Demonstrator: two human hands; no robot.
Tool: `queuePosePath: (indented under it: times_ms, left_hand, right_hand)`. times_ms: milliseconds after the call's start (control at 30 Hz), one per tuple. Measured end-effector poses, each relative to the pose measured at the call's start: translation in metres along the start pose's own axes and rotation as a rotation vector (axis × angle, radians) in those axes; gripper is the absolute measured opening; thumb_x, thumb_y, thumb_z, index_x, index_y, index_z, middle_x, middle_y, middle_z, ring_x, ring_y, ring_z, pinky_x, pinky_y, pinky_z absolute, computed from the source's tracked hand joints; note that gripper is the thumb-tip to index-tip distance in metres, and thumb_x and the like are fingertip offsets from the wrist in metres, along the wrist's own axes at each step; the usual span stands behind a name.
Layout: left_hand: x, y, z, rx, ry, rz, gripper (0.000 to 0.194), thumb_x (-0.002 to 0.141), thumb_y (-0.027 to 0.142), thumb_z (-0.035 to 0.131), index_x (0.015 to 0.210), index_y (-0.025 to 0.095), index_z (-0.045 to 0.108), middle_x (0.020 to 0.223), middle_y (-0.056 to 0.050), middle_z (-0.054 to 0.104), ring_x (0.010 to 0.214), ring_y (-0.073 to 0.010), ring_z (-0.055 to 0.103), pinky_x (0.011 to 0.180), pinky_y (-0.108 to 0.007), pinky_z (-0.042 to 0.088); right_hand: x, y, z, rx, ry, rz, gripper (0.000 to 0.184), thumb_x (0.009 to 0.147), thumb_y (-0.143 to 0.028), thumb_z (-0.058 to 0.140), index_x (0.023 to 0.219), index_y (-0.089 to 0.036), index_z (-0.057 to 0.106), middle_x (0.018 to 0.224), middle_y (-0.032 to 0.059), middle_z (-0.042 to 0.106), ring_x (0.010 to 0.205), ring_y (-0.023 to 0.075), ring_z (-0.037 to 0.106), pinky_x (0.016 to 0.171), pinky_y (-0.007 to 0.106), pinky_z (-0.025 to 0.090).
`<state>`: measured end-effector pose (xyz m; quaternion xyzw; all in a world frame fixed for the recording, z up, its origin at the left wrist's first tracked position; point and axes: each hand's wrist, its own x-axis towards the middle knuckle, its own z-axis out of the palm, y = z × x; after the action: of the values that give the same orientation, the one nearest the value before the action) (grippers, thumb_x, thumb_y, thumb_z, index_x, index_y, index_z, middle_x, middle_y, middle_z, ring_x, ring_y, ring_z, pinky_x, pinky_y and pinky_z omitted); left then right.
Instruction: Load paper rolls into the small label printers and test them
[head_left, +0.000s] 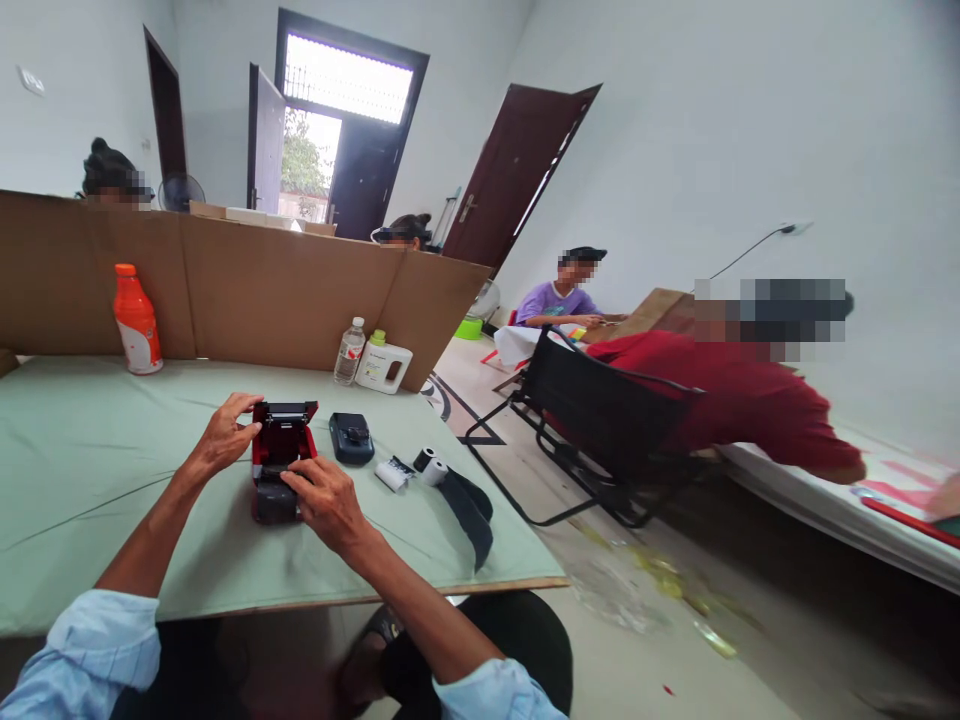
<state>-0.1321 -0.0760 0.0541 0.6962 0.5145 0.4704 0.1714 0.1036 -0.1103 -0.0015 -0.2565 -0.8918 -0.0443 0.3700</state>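
A small red-and-black printer [277, 505] stands on the green-covered table with its lid [289, 411] raised. My left hand [229, 435] grips the printer's upper left side near the lid, thumb and fingers closed on it. Lower down, my right hand [324, 492] holds the front right part, its fingertips over the black section at the opening. What lies beneath those fingertips is hidden. To the right sits a dark blue device [351, 438]. Beyond it lie a white paper roll [394, 474], two smaller rolls [433, 470] and a curled dark strip [476, 515].
A cardboard screen [255, 290] borders the table's far side. Before it stand an orange bottle [139, 325], a clear bottle [349, 352] and a white jug [384, 365]. A black folding chair [600, 430] with a person in red is at right; other people sit farther off.
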Motion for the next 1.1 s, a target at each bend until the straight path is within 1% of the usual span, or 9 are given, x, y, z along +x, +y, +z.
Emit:
queuePosePath:
  times_ms: [233,300,467,567,667,767,900,1000,1100]
  left_hand:
    - [-0.003,0.004,-0.002,0.022,-0.061,-0.014,0.043,0.073,0.025,0.06,0.116,0.022,0.066,0.12,-0.008,0.068,0.117,-0.027,0.065,0.077,-0.034,0.06]
    - [-0.005,0.005,-0.004,0.017,-0.088,-0.023,0.044,0.074,0.025,0.06,0.117,0.022,0.065,0.119,-0.008,0.069,0.119,-0.027,0.065,0.08,-0.036,0.06]
    - [-0.02,0.009,-0.007,0.066,-0.124,0.016,0.052,0.077,0.024,0.059,0.129,0.023,0.063,0.132,-0.01,0.066,0.121,-0.0272,0.063,0.089,-0.042,0.06]
    - [-0.035,0.012,-0.008,0.113,-0.152,0.093,0.05,0.077,0.021,0.059,0.127,0.023,0.065,0.132,-0.01,0.067,0.124,-0.0279,0.062,0.1,-0.048,0.057]
    - [-0.051,0.013,-0.008,0.158,-0.179,0.159,0.049,0.076,0.021,0.064,0.125,0.022,0.067,0.136,-0.011,0.065,0.129,-0.0292,0.059,0.114,-0.052,0.048]
    - [-0.063,0.013,-0.007,0.198,-0.197,0.175,0.056,0.076,0.024,0.068,0.132,0.022,0.065,0.143,-0.013,0.061,0.135,-0.0313,0.056,0.118,-0.053,0.044]
    - [-0.071,0.008,-0.005,0.25,-0.203,0.202,0.066,0.074,0.03,0.075,0.138,0.024,0.061,0.146,-0.013,0.058,0.137,-0.0341,0.055,0.118,-0.054,0.045]
    - [-0.074,0.0,-0.003,0.294,-0.182,0.226,0.072,0.071,0.026,0.075,0.141,0.025,0.058,0.149,-0.012,0.057,0.138,-0.0345,0.054,0.118,-0.054,0.045]
    - [-0.075,-0.007,-0.002,0.32,-0.178,0.23,0.072,0.072,0.023,0.071,0.142,0.028,0.056,0.154,-0.01,0.053,0.14,-0.0339,0.054,0.117,-0.052,0.048]
  right_hand:
    - [0.032,0.018,-0.016,0.144,-0.04,0.16,0.041,0.086,0.003,0.051,0.109,-0.021,0.075,0.104,0.0065,0.077,0.097,0.0195,0.071,0.086,0.029,0.054]
    - [0.033,0.017,-0.018,0.158,-0.054,0.148,0.04,0.087,0.002,0.051,0.109,-0.021,0.075,0.103,0.0058,0.078,0.096,0.0191,0.072,0.086,0.029,0.055]
    - [0.006,0.005,-0.018,0.064,-0.006,-0.017,0.041,0.083,-0.002,0.056,0.115,-0.021,0.073,0.116,0.0101,0.074,0.101,0.023,0.068,0.09,0.036,0.056]
    - [-0.014,-0.003,-0.012,0.013,0.023,-0.046,0.045,0.082,-0.004,0.057,0.122,-0.021,0.071,0.122,0.0128,0.07,0.104,0.0262,0.064,0.09,0.043,0.056]
    - [-0.025,-0.007,-0.006,0.016,0.046,-0.042,0.048,0.082,-0.007,0.059,0.126,-0.022,0.069,0.124,0.0141,0.068,0.107,0.0288,0.061,0.09,0.047,0.055]
    - [-0.028,-0.007,-0.003,0.028,0.073,-0.041,0.05,0.082,-0.008,0.061,0.129,-0.022,0.067,0.127,0.0148,0.066,0.11,0.0297,0.06,0.092,0.049,0.054]
    - [-0.025,-0.007,-0.007,0.016,0.082,-0.033,0.047,0.081,-0.007,0.06,0.126,-0.022,0.068,0.124,0.0145,0.067,0.106,0.0288,0.061,0.089,0.047,0.056]
    - [-0.021,-0.008,-0.011,-0.001,0.096,-0.05,0.045,0.081,-0.007,0.059,0.122,-0.021,0.068,0.119,0.0129,0.07,0.1,0.0273,0.062,0.088,0.045,0.057]
    - [-0.018,-0.008,-0.012,0.0,0.136,-0.074,0.044,0.079,-0.007,0.059,0.12,-0.021,0.067,0.117,0.0113,0.072,0.098,0.0262,0.064,0.088,0.043,0.058]
